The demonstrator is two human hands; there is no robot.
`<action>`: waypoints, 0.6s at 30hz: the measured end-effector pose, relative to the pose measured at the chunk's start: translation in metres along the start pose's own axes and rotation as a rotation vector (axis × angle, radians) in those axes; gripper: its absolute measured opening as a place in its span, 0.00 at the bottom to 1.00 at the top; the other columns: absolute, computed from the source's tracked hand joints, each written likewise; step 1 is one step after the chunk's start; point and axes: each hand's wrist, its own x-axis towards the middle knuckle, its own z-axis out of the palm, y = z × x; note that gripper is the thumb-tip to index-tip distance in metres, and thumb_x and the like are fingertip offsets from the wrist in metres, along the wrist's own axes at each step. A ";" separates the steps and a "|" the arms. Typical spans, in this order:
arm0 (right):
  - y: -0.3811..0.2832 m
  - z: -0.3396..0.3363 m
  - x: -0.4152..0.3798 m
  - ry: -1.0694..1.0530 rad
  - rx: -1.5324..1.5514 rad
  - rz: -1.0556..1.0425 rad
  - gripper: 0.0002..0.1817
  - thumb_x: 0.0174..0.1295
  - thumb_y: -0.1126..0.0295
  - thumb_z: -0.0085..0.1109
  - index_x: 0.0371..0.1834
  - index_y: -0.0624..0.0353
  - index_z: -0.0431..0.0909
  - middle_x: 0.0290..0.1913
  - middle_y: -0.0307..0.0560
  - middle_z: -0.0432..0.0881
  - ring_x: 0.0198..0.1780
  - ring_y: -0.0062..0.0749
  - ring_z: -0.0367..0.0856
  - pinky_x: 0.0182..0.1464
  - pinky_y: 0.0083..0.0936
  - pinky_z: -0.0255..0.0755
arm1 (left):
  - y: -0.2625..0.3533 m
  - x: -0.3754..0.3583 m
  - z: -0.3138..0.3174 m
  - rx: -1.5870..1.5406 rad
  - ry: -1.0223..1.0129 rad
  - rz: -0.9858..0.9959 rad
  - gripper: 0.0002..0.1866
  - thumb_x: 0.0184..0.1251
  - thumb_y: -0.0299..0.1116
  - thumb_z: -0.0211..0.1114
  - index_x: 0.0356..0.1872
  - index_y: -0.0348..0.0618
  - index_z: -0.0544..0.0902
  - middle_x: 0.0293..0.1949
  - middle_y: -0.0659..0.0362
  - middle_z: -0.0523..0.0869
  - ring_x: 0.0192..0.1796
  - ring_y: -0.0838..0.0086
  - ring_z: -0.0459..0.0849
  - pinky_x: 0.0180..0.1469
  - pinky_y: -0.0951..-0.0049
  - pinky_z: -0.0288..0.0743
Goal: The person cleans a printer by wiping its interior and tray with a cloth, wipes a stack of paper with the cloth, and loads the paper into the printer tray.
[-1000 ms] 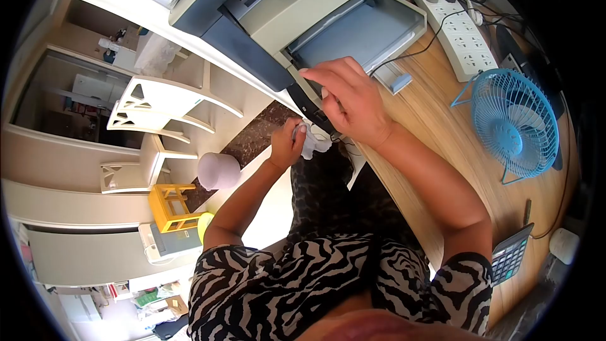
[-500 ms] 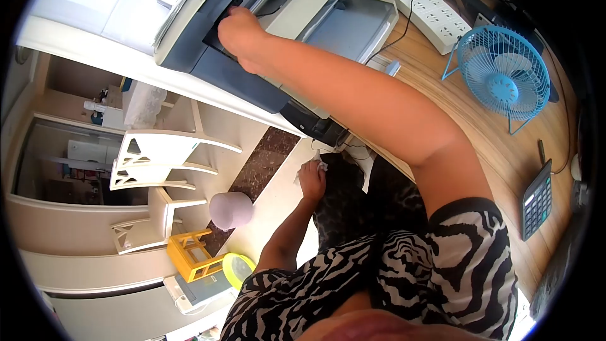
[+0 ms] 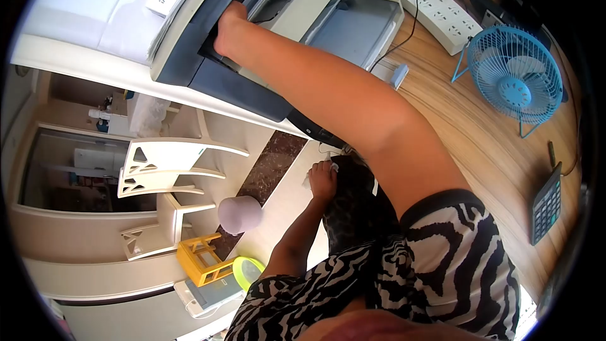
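Right hand [image 3: 228, 25] still inside printer [image 3: 208, 76], slightly deeper; left hand [image 3: 322, 178] keeps tissue [image 3: 308, 182].

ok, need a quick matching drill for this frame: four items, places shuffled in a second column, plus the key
Things:
1. right hand
2. left hand
3. blue fan
4. calculator

Places:
A. standing on the wooden desk, beside the white power strip
B. lying flat near the desk's right edge
C. reaching into the dark opening of the printer
D. low beside the desk edge, closed on a white cloth

Pairs: 1-C, 2-D, 3-A, 4-B
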 end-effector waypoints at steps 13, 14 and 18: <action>0.000 0.001 0.046 -0.263 0.192 0.018 0.35 0.71 0.40 0.36 0.67 0.55 0.73 0.71 0.44 0.73 0.70 0.36 0.70 0.72 0.31 0.60 | -0.002 0.001 0.005 -0.090 0.007 0.005 0.12 0.63 0.33 0.61 0.47 0.43 0.78 0.41 0.53 0.81 0.48 0.55 0.77 0.51 0.52 0.68; 0.002 0.000 0.046 -0.304 0.217 0.000 0.35 0.71 0.40 0.36 0.67 0.55 0.73 0.71 0.45 0.73 0.70 0.37 0.70 0.72 0.32 0.60 | -0.017 -0.003 0.022 -0.149 -0.012 -0.020 0.12 0.63 0.33 0.61 0.47 0.43 0.78 0.41 0.53 0.81 0.48 0.55 0.77 0.51 0.53 0.68; 0.003 0.000 0.035 -0.294 0.180 -0.025 0.35 0.71 0.41 0.36 0.67 0.56 0.73 0.72 0.46 0.72 0.71 0.39 0.69 0.72 0.36 0.61 | -0.030 -0.005 0.036 -0.139 -0.024 0.005 0.12 0.63 0.33 0.61 0.46 0.43 0.78 0.41 0.54 0.81 0.49 0.55 0.77 0.52 0.53 0.68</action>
